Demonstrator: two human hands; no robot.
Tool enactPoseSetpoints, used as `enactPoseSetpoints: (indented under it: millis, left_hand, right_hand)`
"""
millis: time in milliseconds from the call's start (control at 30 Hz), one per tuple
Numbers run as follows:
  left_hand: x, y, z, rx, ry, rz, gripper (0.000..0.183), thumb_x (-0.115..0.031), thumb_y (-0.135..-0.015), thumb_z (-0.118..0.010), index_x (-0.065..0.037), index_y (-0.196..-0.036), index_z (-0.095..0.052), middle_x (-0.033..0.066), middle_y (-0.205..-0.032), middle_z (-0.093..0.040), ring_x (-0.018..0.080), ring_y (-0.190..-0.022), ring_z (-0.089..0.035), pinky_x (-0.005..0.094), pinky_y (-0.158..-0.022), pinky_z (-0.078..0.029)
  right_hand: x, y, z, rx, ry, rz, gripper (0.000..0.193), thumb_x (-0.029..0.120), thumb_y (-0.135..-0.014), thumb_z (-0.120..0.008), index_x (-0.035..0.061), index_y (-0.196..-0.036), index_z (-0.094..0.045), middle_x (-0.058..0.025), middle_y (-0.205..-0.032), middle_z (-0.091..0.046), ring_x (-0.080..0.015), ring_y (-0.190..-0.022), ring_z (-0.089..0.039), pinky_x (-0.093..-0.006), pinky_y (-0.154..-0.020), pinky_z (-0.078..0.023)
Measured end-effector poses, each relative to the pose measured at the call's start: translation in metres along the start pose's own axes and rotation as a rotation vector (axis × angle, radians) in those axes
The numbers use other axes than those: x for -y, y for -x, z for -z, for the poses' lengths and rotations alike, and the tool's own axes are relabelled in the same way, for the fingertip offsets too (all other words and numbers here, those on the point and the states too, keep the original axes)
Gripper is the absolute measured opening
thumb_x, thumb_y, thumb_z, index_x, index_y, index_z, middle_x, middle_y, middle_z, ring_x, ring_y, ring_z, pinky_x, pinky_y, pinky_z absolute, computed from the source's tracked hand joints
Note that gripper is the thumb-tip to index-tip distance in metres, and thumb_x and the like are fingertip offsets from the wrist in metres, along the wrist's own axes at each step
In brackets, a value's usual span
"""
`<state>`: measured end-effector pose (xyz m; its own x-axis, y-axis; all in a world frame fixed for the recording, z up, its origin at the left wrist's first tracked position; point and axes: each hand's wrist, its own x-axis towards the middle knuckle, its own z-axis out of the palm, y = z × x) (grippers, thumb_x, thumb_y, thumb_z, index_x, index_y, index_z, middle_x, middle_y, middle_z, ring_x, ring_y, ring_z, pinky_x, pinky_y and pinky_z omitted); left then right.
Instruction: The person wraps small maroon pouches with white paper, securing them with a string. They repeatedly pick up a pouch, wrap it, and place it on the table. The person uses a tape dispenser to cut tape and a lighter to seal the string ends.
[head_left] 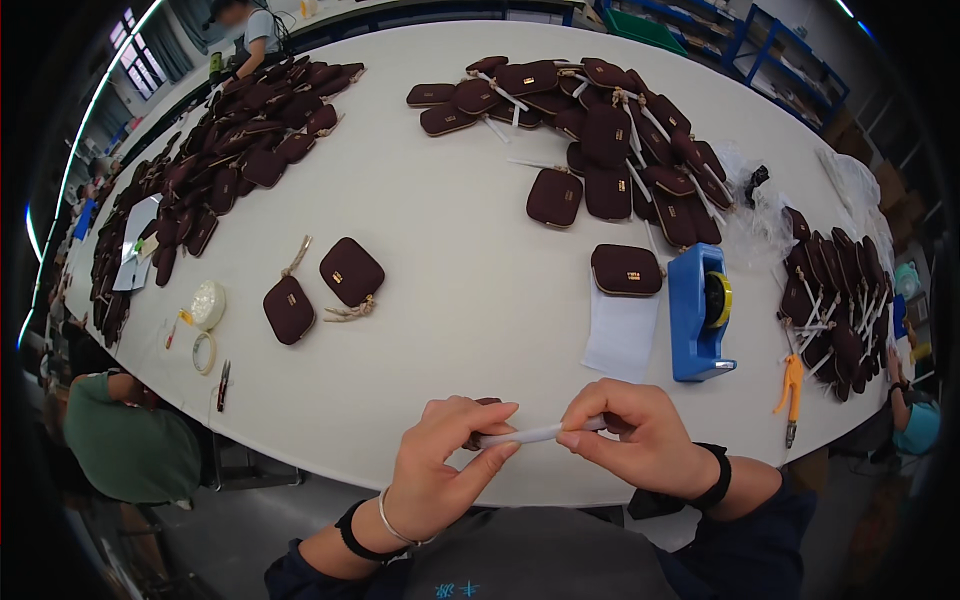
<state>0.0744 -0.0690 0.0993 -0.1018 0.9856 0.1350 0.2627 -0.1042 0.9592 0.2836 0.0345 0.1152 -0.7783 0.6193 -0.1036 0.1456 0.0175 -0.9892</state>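
Note:
Near the table's front edge, my left hand [440,465] and my right hand [640,440] pinch a thin white wrapped strip [540,434] between thumbs and fingers. It lies level, stretched from one hand to the other. Bits of dark maroon show behind the fingers of both hands; what they belong to is mostly hidden. Beyond my right hand, a maroon zip pouch [626,270] rests on the top of a white paper sheet [618,335]. Beside it stands a blue tape dispenser [692,315] with a yellow-edged roll [720,300].
Maroon pouches pile up at far left [240,140], at the back [605,130], many with white-wrapped straps, and at right [840,310]. Two more pouches [290,310] lie left of centre. Orange-handled pliers [791,395], a tape roll [203,353] and snips [223,385] lie nearby. Other people sit around the table.

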Motion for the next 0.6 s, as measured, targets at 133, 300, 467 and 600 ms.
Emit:
enactPoseSetpoints:
  millis: [133,300,467,600]
  left_hand:
    - [0.000,-0.007,0.009,0.173,-0.214,-0.105,0.020,-0.010,-0.083,-0.073,-0.007,-0.102,-0.069,0.0050,-0.073,-0.060,0.0186,-0.069,-0.053,0.0319,-0.073,-0.041]
    - [0.006,-0.010,0.004,0.275,-0.208,-0.014,0.010,-0.011,-0.084,-0.072,-0.004,-0.090,-0.069,0.0050,-0.068,-0.061,0.0172,-0.062,-0.052,0.0308,-0.066,-0.041]
    - [0.002,-0.012,-0.002,0.231,-0.064,0.187,0.007,-0.004,-0.086,-0.068,0.002,-0.083,-0.067,0.0068,-0.070,-0.068,0.0121,-0.059,-0.059,0.0244,-0.060,-0.046]
    - [0.008,-0.009,-0.002,0.164,-0.007,0.189,0.009,-0.002,-0.088,-0.065,0.004,-0.082,-0.066,0.0060,-0.063,-0.064,0.0115,-0.051,-0.055,0.0247,-0.050,-0.043]
  right_hand:
    - [0.006,-0.003,-0.003,0.029,0.055,0.041,0.013,0.003,-0.090,-0.065,-0.0012,-0.103,-0.064,-0.0044,-0.089,-0.063,-0.0100,-0.078,-0.056,-0.0241,-0.069,-0.045]
    - [0.000,0.001,0.004,0.098,0.150,0.082,0.017,0.008,-0.093,-0.061,0.0018,-0.108,-0.063,-0.0040,-0.090,-0.065,-0.0096,-0.080,-0.058,-0.0251,-0.069,-0.046]
    - [-0.017,0.029,0.036,-0.137,-0.225,-0.166,0.022,0.013,-0.096,-0.058,0.0018,-0.115,-0.059,-0.0052,-0.093,-0.067,-0.0097,-0.081,-0.063,-0.0234,-0.067,-0.048]
    - [-0.037,0.059,0.105,-0.640,0.504,-0.100,0.014,0.010,-0.091,-0.064,-0.0019,-0.098,-0.067,-0.0090,-0.088,-0.069,-0.0111,-0.077,-0.063,-0.0225,-0.065,-0.047]
